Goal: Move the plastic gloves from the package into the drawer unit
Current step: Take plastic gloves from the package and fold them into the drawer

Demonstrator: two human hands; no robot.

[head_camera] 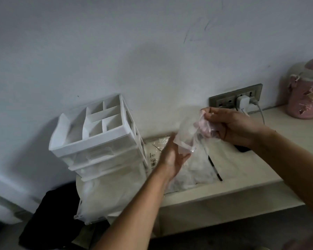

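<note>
Left forearm [134, 204] lies nearest, rising from the bottom edge to the left hand [172, 159]. Head view: its fingers are close to straight, laid flat against the lower edge of a clear glove [186, 136]; no definite pinch visible, image blurred there. Right hand [229, 127] is higher and to the right, fingers curled, nipping the bunched upper end of the same glove. Glove hangs in the air between the two hands, above the package [197, 168], which lies flat on the table [242, 177] with its dark strip toward the right. Drawer unit [98, 138] stands just left of the package, white, divided tray on top. Its lowest drawer [101, 199] looks drawn out toward the camera with pale film inside; contents not clear. Judgement: step in hand is the carry, with a glove out of the package and not yet in the unit. Next move calls for a leftward and downward swing to the drawn-out drawer, keeping the limp film gathered so it does not snag the tray rim, then release inside. Number of gloves left in the package: cannot tell.
</note>
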